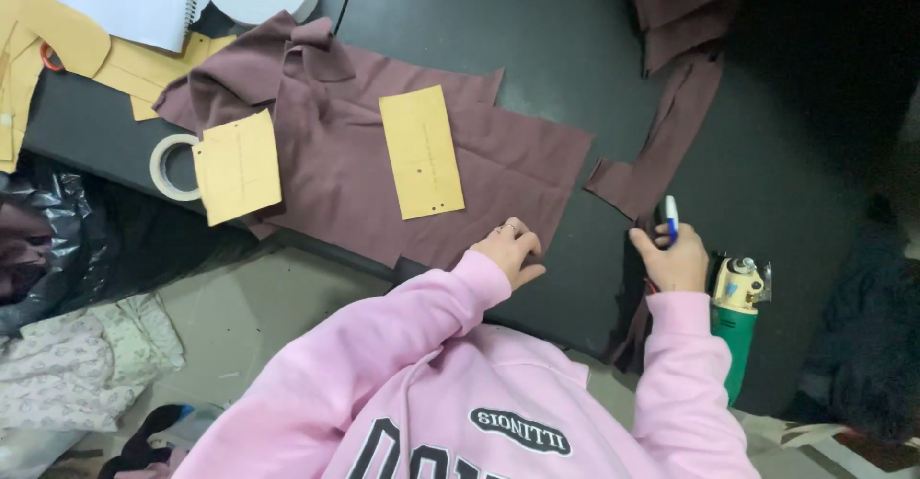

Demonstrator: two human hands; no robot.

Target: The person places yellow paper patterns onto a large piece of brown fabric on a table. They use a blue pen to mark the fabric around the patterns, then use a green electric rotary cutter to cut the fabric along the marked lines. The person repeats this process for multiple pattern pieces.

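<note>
My left hand [510,249] presses flat on the near edge of the maroon fabric [498,168], fingers spread and gripping nothing, pinning the cloth so it lies smooth on the dark tabletop [767,153]. On the fabric rests a tan card pattern [421,152], laid flat where its outline can be followed. My right hand [676,259] is closed round a blue-and-white marker [671,218], tip up, just beside a loose maroon strip [661,144]. Right next to that hand stands a green-bodied electric cutter [736,311], within reach. Farther left, a second card pattern [238,166] overlaps a roll of tape [168,168].
</note>
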